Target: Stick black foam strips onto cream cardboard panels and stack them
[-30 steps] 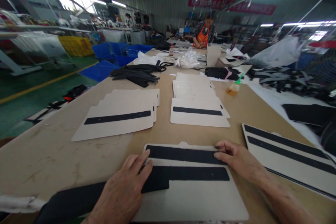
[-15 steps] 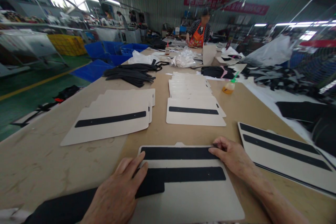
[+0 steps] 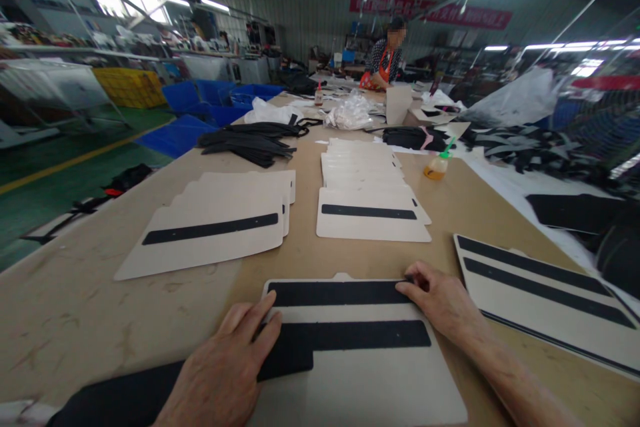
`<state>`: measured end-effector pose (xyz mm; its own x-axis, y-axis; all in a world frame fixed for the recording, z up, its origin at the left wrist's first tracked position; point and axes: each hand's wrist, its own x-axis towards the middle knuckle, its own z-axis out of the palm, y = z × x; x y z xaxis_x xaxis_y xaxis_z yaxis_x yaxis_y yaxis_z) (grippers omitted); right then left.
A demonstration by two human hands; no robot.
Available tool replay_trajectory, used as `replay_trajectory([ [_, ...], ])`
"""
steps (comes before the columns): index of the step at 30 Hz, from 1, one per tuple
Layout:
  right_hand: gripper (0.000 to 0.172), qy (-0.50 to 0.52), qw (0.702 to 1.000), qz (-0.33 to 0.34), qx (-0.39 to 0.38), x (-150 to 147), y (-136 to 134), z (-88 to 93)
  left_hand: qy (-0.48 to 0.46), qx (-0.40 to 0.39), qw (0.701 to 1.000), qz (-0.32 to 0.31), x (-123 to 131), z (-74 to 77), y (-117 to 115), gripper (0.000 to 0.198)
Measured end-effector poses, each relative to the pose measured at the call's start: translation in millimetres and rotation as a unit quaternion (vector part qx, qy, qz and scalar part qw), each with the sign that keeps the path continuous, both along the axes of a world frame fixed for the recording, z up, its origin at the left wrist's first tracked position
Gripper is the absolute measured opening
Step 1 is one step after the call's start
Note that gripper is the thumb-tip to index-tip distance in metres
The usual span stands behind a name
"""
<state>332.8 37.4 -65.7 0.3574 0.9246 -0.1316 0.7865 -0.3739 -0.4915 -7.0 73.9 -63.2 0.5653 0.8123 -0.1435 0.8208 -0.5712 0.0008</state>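
Note:
A cream card panel [image 3: 370, 380] lies right in front of me on the table, with two black strips across it. My left hand [image 3: 225, 367] lies flat on the left end of the lower black strip [image 3: 360, 335], fingers stretched out. My right hand [image 3: 443, 300] presses its fingertips on the right end of the upper black strip [image 3: 335, 293]; the fingers are slightly curled and hold nothing that I can see. A dark strip runs from under my left hand toward the lower left.
Two stacks of cream panels [image 3: 215, 223] [image 3: 370, 193] with single black strips lie further out. Finished two-strip panels [image 3: 545, 293] sit at right. A glue bottle [image 3: 436, 165], loose black strips [image 3: 250, 137] and plastic bags lie beyond. A person in an orange apron [image 3: 385, 60] works at the far end.
The view shifted slightly. My right hand slid a little left along the upper strip; my left hand stays on the lower strip.

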Motion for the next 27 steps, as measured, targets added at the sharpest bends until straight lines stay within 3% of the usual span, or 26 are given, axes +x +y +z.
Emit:
replay_trajectory([
  [5, 0.01, -0.064, 0.996, 0.058, 0.038, 0.4, 1.9, -0.1, 0.01, -0.008, 1.0, -0.01, 1.3, 6.0, 2.7, 0.07],
  [10, 0.01, -0.081, 0.993, 0.085, -0.014, -7.0, 1.9, 4.3, 0.002, -0.018, 1.0, -0.017, 7.3, 18.0, 5.5, 0.071],
  [14, 0.022, -0.199, 0.971, 0.13, -0.039, -23.6, -4.6, 10.6, 0.014, -0.015, 0.999, -0.026, 17.2, 25.4, 6.6, 0.071],
  [18, 0.066, -0.327, 0.921, 0.198, -0.072, -52.2, -11.1, 19.5, 0.036, 0.002, 0.999, -0.041, 33.5, 31.1, 10.0, 0.071],
  [20, 0.08, -0.366, 0.898, 0.231, -0.082, -66.8, -12.0, 21.0, 0.043, 0.012, 0.998, -0.048, 40.5, 31.8, 11.8, 0.07],
  [23, 0.08, -0.399, 0.88, 0.245, -0.082, -80.5, -11.9, 17.2, 0.047, 0.021, 0.997, -0.051, 44.4, 28.5, 13.7, 0.068],
  [27, 0.072, -0.374, 0.899, 0.219, -0.059, -78.8, -16.1, 9.4, 0.045, 0.03, 0.997, -0.047, 37.3, 19.9, 15.0, 0.073],
])
